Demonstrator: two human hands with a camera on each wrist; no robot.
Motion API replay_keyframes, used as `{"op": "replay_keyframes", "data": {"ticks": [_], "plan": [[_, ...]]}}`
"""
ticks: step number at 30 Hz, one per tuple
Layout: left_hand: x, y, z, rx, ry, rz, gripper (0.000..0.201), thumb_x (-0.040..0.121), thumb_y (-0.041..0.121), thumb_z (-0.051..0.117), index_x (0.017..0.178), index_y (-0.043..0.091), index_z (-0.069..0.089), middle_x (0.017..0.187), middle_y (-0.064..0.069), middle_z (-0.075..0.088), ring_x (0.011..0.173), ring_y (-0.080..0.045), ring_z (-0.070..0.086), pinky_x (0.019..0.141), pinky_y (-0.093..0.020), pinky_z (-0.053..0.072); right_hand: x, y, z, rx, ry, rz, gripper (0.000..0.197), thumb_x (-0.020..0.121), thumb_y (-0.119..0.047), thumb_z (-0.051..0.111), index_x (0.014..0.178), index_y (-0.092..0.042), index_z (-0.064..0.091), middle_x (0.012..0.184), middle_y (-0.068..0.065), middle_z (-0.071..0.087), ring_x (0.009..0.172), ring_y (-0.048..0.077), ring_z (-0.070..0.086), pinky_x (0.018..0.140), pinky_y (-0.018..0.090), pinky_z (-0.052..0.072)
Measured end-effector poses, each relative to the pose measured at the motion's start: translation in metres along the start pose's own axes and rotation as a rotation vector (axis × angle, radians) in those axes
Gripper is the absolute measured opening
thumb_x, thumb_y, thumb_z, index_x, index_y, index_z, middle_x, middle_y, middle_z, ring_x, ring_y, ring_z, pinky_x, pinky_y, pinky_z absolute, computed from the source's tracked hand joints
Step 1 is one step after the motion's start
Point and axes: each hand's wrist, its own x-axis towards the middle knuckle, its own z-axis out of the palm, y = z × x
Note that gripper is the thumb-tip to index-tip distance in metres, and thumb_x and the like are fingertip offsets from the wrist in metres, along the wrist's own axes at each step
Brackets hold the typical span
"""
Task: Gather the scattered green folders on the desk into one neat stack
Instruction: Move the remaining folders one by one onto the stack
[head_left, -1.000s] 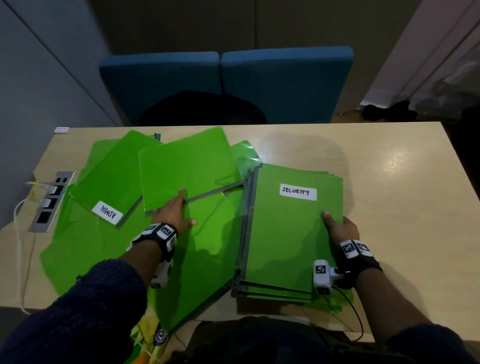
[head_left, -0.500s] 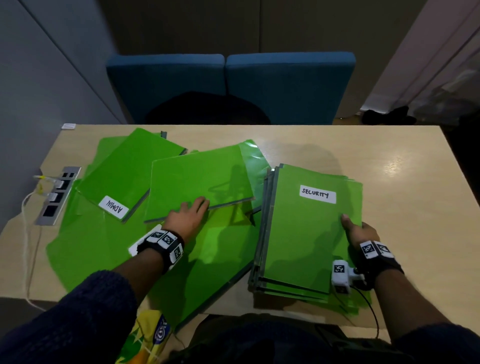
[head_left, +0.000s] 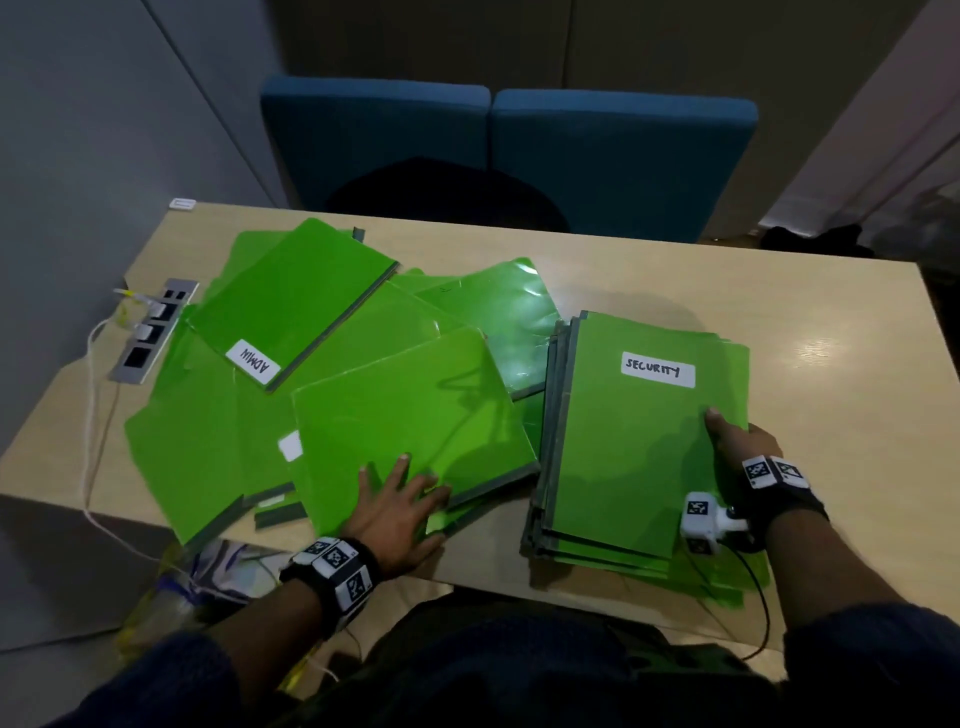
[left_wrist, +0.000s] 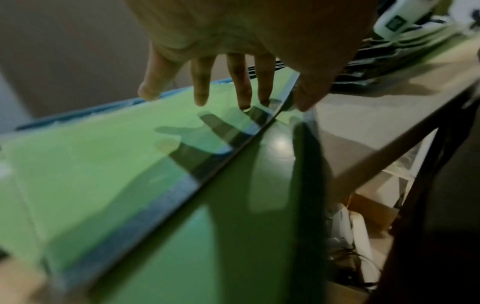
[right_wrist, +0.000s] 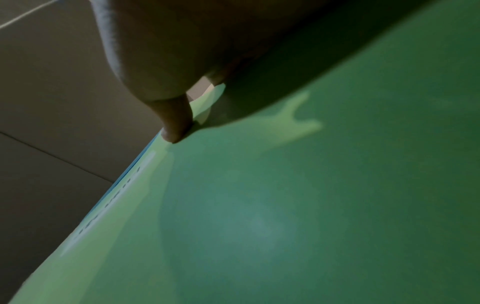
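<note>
Head view: loose green folder (head_left: 410, 415) lies skewed on the scattered pile at the desk (head_left: 831, 332) front, just left of the gathered stack (head_left: 639, 441) labelled SECURITY. Left hand (head_left: 400, 512) rests flat on its near corner, fingers spread and straight, gripping nothing. Right hand (head_left: 743, 447) sits at the stack's right edge, thumb on top; the other fingers are hidden, so grip cannot be confirmed.

Left wrist view: fingers (left_wrist: 201, 82) extended above the glossy cover beside its dark spine.

Right wrist view: thumb tip presses the cover edge.

Assessment: folders appear light, thin, flexible and slippery; take hold at the stiffer spine edge.
</note>
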Motion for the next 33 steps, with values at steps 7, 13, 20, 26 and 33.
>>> {"op": "replay_keyframes", "data": {"ticks": [7,13,20,26,33], "plan": [[-0.007,0.015,0.007,-0.076,-0.081,-0.098,0.073,0.090,0.056,0.046,0.152,0.034,0.013,0.162,0.000,-0.005,0.144,-0.034,0.016,0.091,-0.056,0.047,0.005,0.005,-0.020,-0.022,0.000,-0.034,0.068,0.087,-0.063,0.052,0.121,-0.005,0.059,0.103,0.019,0.059,0.086,0.036,0.059,0.084,0.044,0.048],[0.001,0.038,0.006,-0.008,-0.142,-0.198,0.075,0.097,0.024,0.045,0.152,0.022,-0.004,0.160,-0.004,0.003,0.138,-0.040,0.023,0.077,-0.052,0.056,0.009,0.018,-0.018,-0.042,-0.033,-0.011,0.075,0.083,-0.070,0.049,0.122,-0.007,0.058,0.111,0.019,0.063,0.086,0.035,0.062,0.085,0.045,0.050],[0.009,0.012,-0.047,-0.034,0.126,-0.330,0.069,0.086,0.026,0.062,0.146,0.031,0.028,0.143,-0.003,0.039,0.117,-0.028,0.044,0.089,-0.050,0.045,0.012,0.027,-0.017,-0.087,-0.043,-0.003,0.098,0.074,-0.080,0.044,0.139,-0.006,0.046,0.135,0.022,0.054,0.106,0.041,0.058,0.095,0.047,0.046],[0.020,-0.001,-0.101,-0.126,0.580,-0.049,0.092,0.061,-0.019,0.061,0.136,0.032,0.044,0.123,-0.006,0.057,0.102,-0.030,0.054,0.074,-0.045,0.047,0.023,0.030,-0.020,-0.176,-0.086,-0.005,0.109,0.066,-0.089,0.037,0.141,-0.009,0.043,0.139,0.021,0.052,0.111,0.041,0.057,0.098,0.052,0.045],[0.068,0.040,-0.107,-0.076,0.540,0.581,0.062,0.064,-0.004,0.068,0.114,0.030,0.056,0.112,0.000,0.066,0.105,-0.025,0.062,0.095,-0.053,0.045,0.039,0.026,-0.032,-0.177,-0.190,0.019,0.100,0.085,-0.077,0.007,0.098,0.007,0.060,0.098,0.027,0.062,0.094,0.037,0.062,0.090,0.046,0.048]]}}
